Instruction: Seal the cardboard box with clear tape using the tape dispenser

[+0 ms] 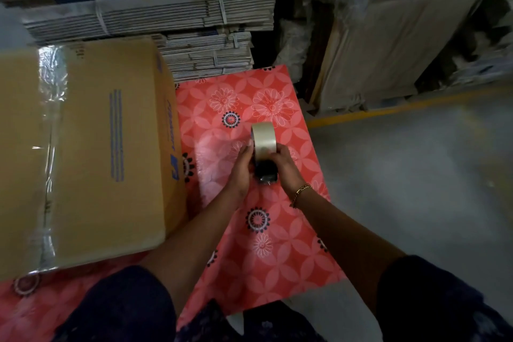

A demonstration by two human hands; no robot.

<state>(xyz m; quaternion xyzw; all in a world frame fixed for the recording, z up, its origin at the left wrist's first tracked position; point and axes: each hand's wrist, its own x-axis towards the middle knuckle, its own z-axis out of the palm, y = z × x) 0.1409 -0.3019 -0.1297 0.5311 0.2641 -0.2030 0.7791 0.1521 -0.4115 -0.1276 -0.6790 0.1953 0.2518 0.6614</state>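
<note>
A closed brown cardboard box with blue print stands at the left on a red flowered table cover. A shiny strip of clear tape runs along its top seam. To the right of the box, over the cover, both hands hold a tape dispenser with a roll of clear tape on top and a black body below. My left hand grips its left side and my right hand, with a gold bracelet at the wrist, grips its right side. Neither hand touches the box.
Bundles of flattened cardboard are stacked behind the box and table. Plastic-wrapped sheets lean at the back right. A grey floor with a yellow line lies to the right of the table edge.
</note>
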